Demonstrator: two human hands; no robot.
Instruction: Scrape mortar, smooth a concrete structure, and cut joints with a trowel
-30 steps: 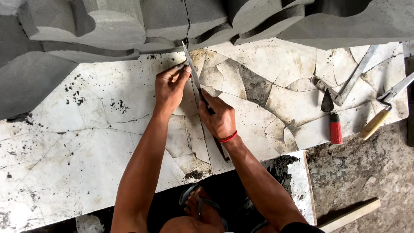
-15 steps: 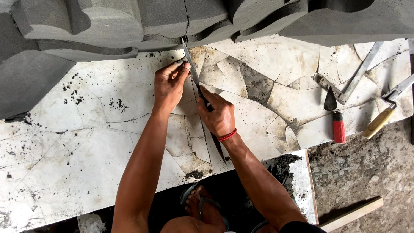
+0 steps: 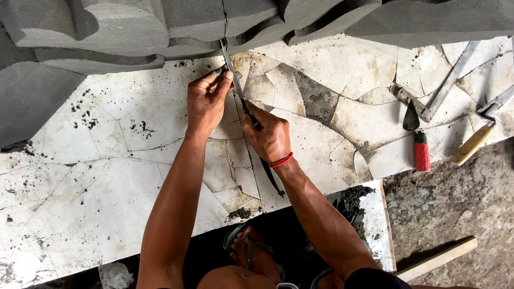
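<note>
A long thin dark blade (image 3: 233, 69) points up into the joint between grey carved stone blocks (image 3: 176, 27). My right hand (image 3: 269, 136), with a red band at the wrist, grips the blade's middle; its dark lower end sticks out below the wrist. My left hand (image 3: 208, 99) rests beside the blade higher up, fingertips pinching or steadying it near the stone. Both hands lie over a white cracked tile floor (image 3: 107, 160).
A small red-handled trowel (image 3: 417, 134) lies on the tiles at right, with a wooden-handled tool (image 3: 476, 139) and a metal bar (image 3: 447, 85) beyond it. A wooden strip (image 3: 439, 259) lies on rough ground lower right. My sandalled foot (image 3: 254, 254) is below.
Both hands and the blade have stayed almost in place; the view has shifted slightly.
</note>
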